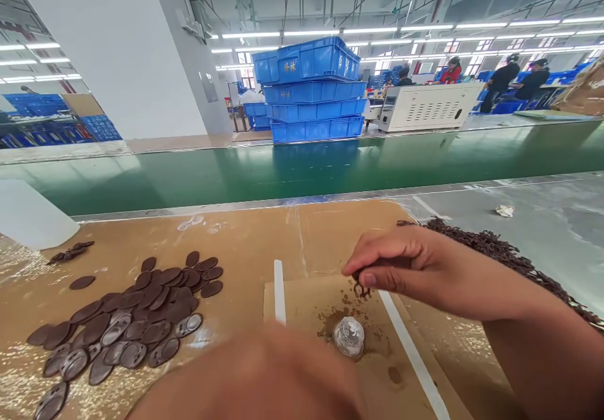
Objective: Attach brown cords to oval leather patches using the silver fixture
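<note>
My right hand (401, 266) is closed in a pinch on a small dark brown looped piece (362, 290), above a taped cardboard sheet (302, 303). Just below it stands a small clear, shiny round object (349, 337), with brown stains around it. My left hand (264, 376) is a blur at the bottom middle; its fingers are smeared by motion, and anything in it is hidden. Left of it lies a loose pile of flat brown oval pieces (155, 303), some glossy. Behind my right forearm spreads a heap of small dark brown pieces (491, 244), partly covered by the arm.
A green conveyor belt (212, 171) runs across beyond the brown work surface. Stacked blue crates (314, 93) stand behind it, beside a cream machine (429, 107). A white container (31, 215) sits at left. Several people are in the background at right.
</note>
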The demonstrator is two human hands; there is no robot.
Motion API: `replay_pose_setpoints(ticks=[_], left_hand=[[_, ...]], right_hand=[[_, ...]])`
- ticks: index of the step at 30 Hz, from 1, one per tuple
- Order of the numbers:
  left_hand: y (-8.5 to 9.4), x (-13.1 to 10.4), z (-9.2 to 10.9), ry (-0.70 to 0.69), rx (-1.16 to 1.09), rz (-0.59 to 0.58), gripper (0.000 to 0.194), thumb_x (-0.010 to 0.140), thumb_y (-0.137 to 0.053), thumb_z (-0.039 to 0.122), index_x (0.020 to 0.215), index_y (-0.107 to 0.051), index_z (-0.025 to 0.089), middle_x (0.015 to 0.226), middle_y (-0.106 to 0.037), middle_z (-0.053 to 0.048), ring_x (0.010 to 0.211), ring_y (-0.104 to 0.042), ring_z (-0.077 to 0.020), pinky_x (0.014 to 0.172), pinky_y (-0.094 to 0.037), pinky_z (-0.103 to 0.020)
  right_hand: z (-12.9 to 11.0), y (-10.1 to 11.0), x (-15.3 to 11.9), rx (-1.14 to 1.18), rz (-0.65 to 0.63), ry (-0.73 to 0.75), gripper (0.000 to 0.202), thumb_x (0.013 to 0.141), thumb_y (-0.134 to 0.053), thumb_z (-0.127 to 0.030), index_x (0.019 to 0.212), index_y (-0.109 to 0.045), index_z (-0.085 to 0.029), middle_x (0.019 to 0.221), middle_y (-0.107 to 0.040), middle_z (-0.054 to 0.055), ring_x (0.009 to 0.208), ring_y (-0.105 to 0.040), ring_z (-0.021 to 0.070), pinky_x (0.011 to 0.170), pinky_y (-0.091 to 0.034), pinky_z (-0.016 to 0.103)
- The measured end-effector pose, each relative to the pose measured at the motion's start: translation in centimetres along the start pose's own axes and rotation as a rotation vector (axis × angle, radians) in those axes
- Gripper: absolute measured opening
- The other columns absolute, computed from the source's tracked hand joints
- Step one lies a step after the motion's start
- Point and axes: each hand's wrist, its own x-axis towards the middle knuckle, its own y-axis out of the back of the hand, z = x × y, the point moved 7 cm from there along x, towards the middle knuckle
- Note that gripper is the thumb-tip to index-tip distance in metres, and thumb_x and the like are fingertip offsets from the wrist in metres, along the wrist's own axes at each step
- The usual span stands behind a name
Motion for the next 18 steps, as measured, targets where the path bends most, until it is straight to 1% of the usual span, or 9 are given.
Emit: replay_pose_setpoints(ticks=[2, 3, 4, 5, 6, 9, 11, 14, 18], left_hand=[[1.3, 2.4, -1.5, 0.056, -0.029, 0.126, 0.034, 0.092, -0.045, 0.053, 0.118, -0.065, 0.041, 0.079, -0.064, -0.002, 0.063, -0.058, -0.0156, 0.055, -0.047, -0.030], [2.2, 3.3, -2.6, 0.104, -0.056, 0.234, 0.036, 0.095, -0.041, 0.049, 0.122, -0.062, 0.038, 0.074, -0.063, 0.000, 0.058, -0.055, -0.0136, 0.056, -0.046, -0.029], [3.0, 4.0, -4.2, 0.181, -0.103, 0.360, 0.036, 0.093, -0.048, 0.048, 0.124, -0.062, 0.035, 0.066, -0.061, 0.002, 0.060, -0.056, -0.0134, 0.062, -0.048, -0.028], [3.6, 4.4, -5.6, 0.230, -0.177, 0.469, 0.038, 0.090, -0.055, 0.047, 0.123, -0.062, 0.030, 0.067, -0.063, 0.002, 0.065, -0.059, -0.0139, 0.066, -0.049, -0.028], [3.9, 4.8, -6.9, 0.264, -0.258, 0.536, 0.039, 0.087, -0.060, 0.046, 0.120, -0.063, 0.026, 0.076, -0.067, 0.001, 0.067, -0.062, -0.0137, 0.067, -0.050, -0.027], [3.5, 5.7, -9.7, 0.313, -0.373, 0.598, 0.033, 0.083, -0.064, 0.043, 0.104, -0.064, 0.017, 0.104, -0.069, -0.006, 0.073, -0.067, -0.0152, 0.069, -0.055, -0.028], [3.2, 5.9, -10.5, 0.323, -0.410, 0.610, 0.028, 0.085, -0.062, 0.039, 0.100, -0.060, 0.016, 0.106, -0.069, -0.008, 0.074, -0.069, -0.0166, 0.069, -0.057, -0.029], [3.2, 5.8, -10.8, 0.327, -0.441, 0.648, 0.023, 0.085, -0.061, 0.032, 0.100, -0.055, 0.016, 0.103, -0.069, -0.007, 0.070, -0.070, -0.0168, 0.065, -0.059, -0.029], [3.9, 5.7, -10.6, 0.320, -0.442, 0.721, 0.023, 0.084, -0.061, 0.024, 0.104, -0.057, 0.014, 0.104, -0.068, -0.008, 0.065, -0.069, -0.0144, 0.062, -0.059, -0.026]], right_hand=[[0.0, -1.1, -0.4, -0.036, -0.027, -0.025, 0.018, 0.089, -0.061, -0.033, 0.102, -0.072, -0.026, 0.090, -0.071, 0.000, 0.079, -0.065, 0.0134, 0.071, -0.053, 0.022], [0.3, -1.6, -0.7, -0.041, -0.034, -0.061, 0.018, 0.088, -0.063, -0.032, 0.102, -0.072, -0.025, 0.088, -0.071, 0.000, 0.077, -0.065, 0.0133, 0.069, -0.052, 0.022], [0.7, -2.0, -1.0, -0.036, -0.043, -0.102, 0.017, 0.087, -0.064, -0.033, 0.100, -0.072, -0.024, 0.087, -0.071, 0.000, 0.075, -0.065, 0.0133, 0.067, -0.052, 0.022], [1.0, -2.5, -1.3, -0.025, -0.054, -0.138, 0.015, 0.086, -0.066, -0.033, 0.096, -0.072, -0.024, 0.085, -0.071, 0.000, 0.073, -0.065, 0.0133, 0.066, -0.052, 0.022], [1.2, -2.8, -1.5, -0.013, -0.064, -0.164, 0.014, 0.085, -0.066, -0.033, 0.092, -0.072, -0.023, 0.084, -0.071, 0.000, 0.072, -0.065, 0.0136, 0.066, -0.051, 0.022], [1.2, -3.4, -1.6, -0.001, -0.066, -0.174, 0.011, 0.084, -0.066, -0.031, 0.087, -0.073, -0.023, 0.082, -0.071, 0.000, 0.072, -0.066, 0.0139, 0.066, -0.051, 0.023], [1.1, -3.5, -1.5, -0.013, -0.060, -0.181, 0.011, 0.084, -0.067, -0.031, 0.086, -0.073, -0.022, 0.082, -0.071, 0.000, 0.072, -0.065, 0.0138, 0.066, -0.050, 0.023], [1.1, -3.7, -1.4, -0.030, -0.063, -0.198, 0.013, 0.083, -0.068, -0.033, 0.086, -0.074, -0.021, 0.082, -0.070, 0.001, 0.073, -0.066, 0.0139, 0.067, -0.050, 0.025], [1.2, -3.8, -1.3, -0.036, -0.058, -0.176, 0.014, 0.082, -0.068, -0.033, 0.085, -0.074, -0.021, 0.081, -0.070, 0.001, 0.073, -0.066, 0.0138, 0.067, -0.049, 0.025]])
